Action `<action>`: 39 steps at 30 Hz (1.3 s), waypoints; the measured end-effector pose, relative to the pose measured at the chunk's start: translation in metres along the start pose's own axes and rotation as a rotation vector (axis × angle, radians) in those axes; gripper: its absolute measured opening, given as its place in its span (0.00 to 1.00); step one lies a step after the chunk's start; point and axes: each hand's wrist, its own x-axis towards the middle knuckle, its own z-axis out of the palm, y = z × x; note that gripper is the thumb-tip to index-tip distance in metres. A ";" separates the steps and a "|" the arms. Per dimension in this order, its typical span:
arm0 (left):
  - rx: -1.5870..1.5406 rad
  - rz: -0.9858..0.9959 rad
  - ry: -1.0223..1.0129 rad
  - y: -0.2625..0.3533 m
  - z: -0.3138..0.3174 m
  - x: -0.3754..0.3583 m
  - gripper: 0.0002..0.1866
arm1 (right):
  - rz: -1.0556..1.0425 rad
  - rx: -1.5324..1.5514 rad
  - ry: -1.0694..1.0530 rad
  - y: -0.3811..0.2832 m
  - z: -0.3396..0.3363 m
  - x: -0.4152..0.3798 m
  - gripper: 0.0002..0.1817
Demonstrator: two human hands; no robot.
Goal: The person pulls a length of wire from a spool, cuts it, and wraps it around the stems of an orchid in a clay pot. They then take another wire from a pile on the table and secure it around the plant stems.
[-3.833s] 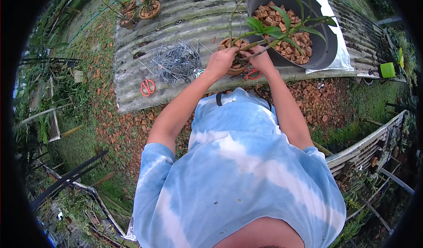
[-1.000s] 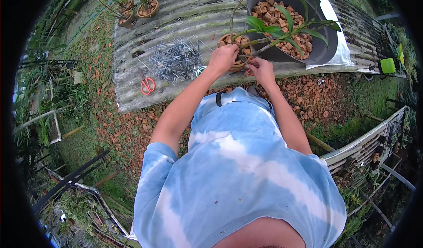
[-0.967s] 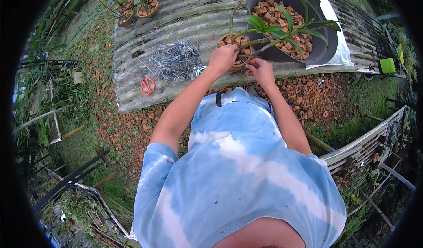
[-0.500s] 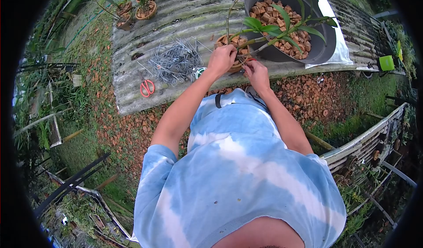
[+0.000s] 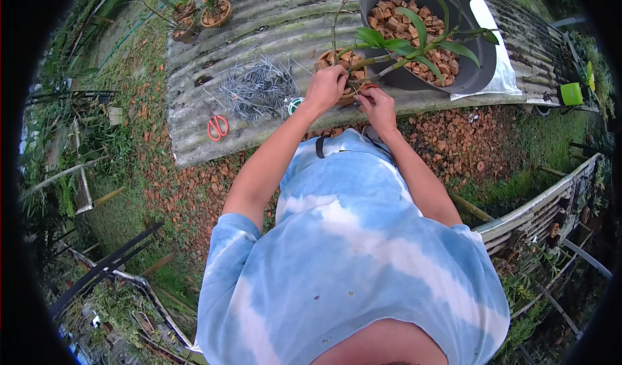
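At the corrugated sheet's (image 5: 259, 34) near edge, the left hand (image 5: 326, 89) pinches the plant (image 5: 389, 69) low in the clay pot (image 5: 346, 100). The right hand (image 5: 379, 109) presses fingertips together beside the rim, anything between them indistinct. Such close fingerwork calls for steady stems.

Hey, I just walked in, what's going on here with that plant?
A person is working on a long-stemmed leafy plant in a small clay pot of brick chunks. The left hand is at the base of the stems; the right hand has its fingertips pinched together near the pot's rim, though anything in them is too small to make out. Left of them, a pile of metal wires and red-handled scissors lie on the corrugated surface.
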 end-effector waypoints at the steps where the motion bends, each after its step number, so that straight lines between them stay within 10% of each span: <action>1: -0.003 -0.005 -0.002 0.000 0.001 0.000 0.08 | -0.019 -0.001 0.009 -0.001 -0.001 -0.001 0.10; 39: 0.012 -0.046 0.029 0.011 -0.001 -0.004 0.07 | -0.101 -0.039 -0.019 0.005 -0.004 0.003 0.09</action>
